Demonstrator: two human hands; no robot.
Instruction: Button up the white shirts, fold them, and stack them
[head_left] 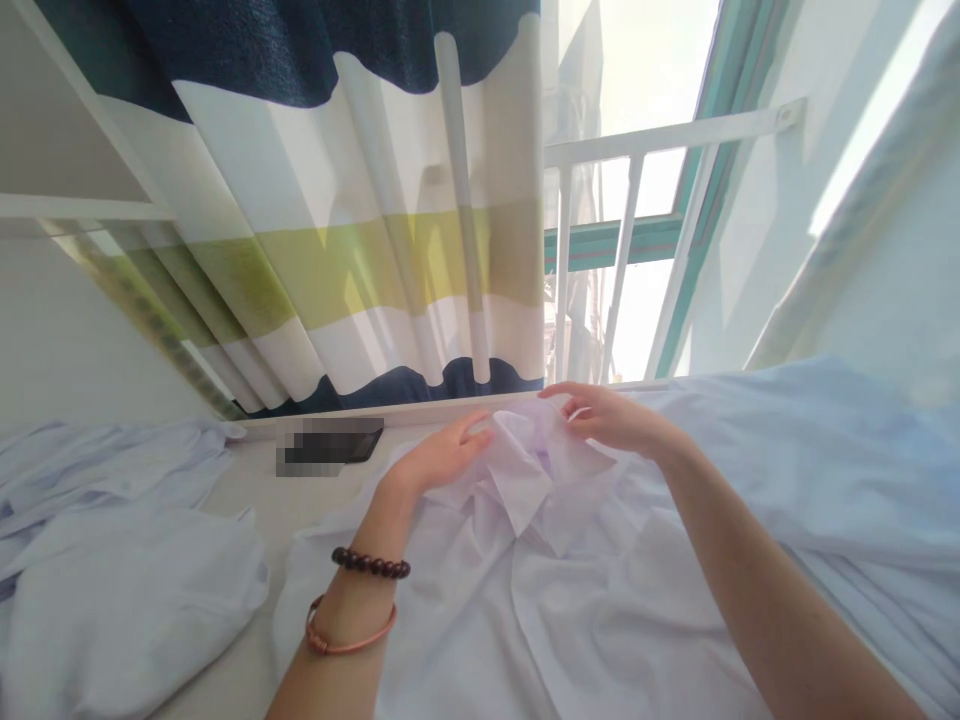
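Note:
A white collared shirt [525,590] lies spread in front of me, its collar [521,480] at the far end by the window ledge. My left hand [446,450] rests at the collar's left side, fingers stretched out and apart, touching the cloth. On the collar's right side is my right hand [604,415], its fingers curved loosely over the fabric with gaps between them. Neither hand visibly grips the cloth. Dark beads [371,563] and a copper-coloured bracelet [351,645] circle my left wrist.
More white cloth lies heaped at the left [135,600], and pale bluish cloth [795,460] covers the right. A dark flat device [337,445], partly pixelated, sits near the ledge. Beyond hang a striped curtain [360,260] and a white railing [675,130] before the window.

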